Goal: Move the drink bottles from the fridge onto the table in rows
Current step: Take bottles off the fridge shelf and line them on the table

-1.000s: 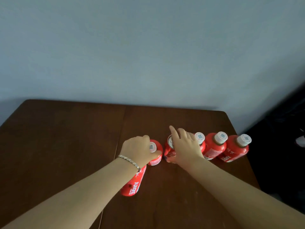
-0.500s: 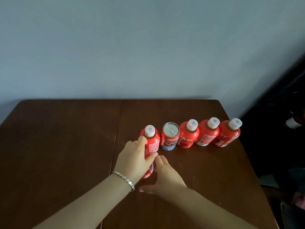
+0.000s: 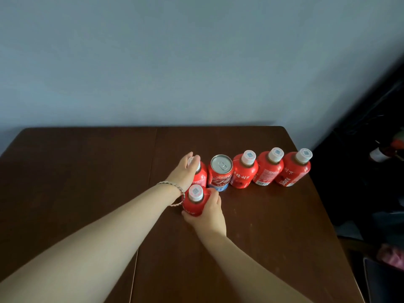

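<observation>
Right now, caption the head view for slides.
Right hand grips a red white-capped bottle; left hand touches the leftmost red bottle of the row behind.

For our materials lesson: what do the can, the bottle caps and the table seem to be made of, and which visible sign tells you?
The can looks like metal, probably aluminium: bare silvery top with a pull tab, printed side. The bottle caps look like matt white plastic, though small. The table looks like dark, smooth wood or veneer: faint sheen, a seam down the top.
</observation>
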Motion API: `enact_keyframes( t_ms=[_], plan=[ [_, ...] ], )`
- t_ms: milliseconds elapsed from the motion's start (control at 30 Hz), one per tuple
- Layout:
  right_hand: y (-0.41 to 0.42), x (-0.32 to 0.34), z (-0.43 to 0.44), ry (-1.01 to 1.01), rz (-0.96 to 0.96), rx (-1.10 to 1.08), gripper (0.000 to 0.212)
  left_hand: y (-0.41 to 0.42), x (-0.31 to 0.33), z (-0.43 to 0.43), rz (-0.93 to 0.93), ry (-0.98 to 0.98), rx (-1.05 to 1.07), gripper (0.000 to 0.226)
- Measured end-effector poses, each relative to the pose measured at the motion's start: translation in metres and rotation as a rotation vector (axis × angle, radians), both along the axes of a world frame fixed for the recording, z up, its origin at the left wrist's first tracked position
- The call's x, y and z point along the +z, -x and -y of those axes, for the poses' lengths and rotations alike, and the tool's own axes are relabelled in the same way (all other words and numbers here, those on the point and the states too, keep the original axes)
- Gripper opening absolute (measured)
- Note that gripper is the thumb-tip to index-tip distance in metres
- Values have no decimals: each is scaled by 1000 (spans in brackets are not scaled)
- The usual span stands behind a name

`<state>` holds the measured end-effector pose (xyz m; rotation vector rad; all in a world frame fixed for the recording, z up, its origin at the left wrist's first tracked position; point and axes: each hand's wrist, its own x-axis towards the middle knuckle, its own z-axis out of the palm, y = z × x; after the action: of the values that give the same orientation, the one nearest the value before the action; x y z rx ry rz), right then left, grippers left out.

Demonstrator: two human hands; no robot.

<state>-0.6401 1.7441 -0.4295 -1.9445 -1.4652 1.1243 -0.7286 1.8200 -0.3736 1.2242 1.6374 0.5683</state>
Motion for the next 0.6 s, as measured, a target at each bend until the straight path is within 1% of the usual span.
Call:
enact_keyframes(
  t_ms=[67,133,233,300,333,400,433,467,500,600],
  plan=[
    [2,-2,-2,-17,-52,-17,84,-2,-2,-4,-42,-17,29,45],
    [2,-4,-4,-25,-87,-36,84,-1,-5,-3,-39,-28,65,42],
    [4,-5,-4,-27,-107,-48,85,-2,-11,0,-32,-43,58,43],
    [3,-5,-4,-3,-120,-37,92,-3,-13,1,-26,-41,65,44],
    [2,-4,-5,38,-127,-17,98,-4,-13,1,-25,-37,74,44],
    [-5,1,-9,183,-127,8,112,-6,-11,1,-27,-25,84,45],
    [-11,5,-13,268,-119,-2,113,-7,-9,1,-30,-18,87,45],
    [-18,8,-18,338,-117,-20,109,-8,-8,1,-32,-9,93,46],
    [-25,9,-24,367,-144,-46,99,-10,-7,0,-33,5,106,47],
    [-38,9,-43,354,-343,-132,56,-15,-7,0,-55,53,182,49]
  ],
)
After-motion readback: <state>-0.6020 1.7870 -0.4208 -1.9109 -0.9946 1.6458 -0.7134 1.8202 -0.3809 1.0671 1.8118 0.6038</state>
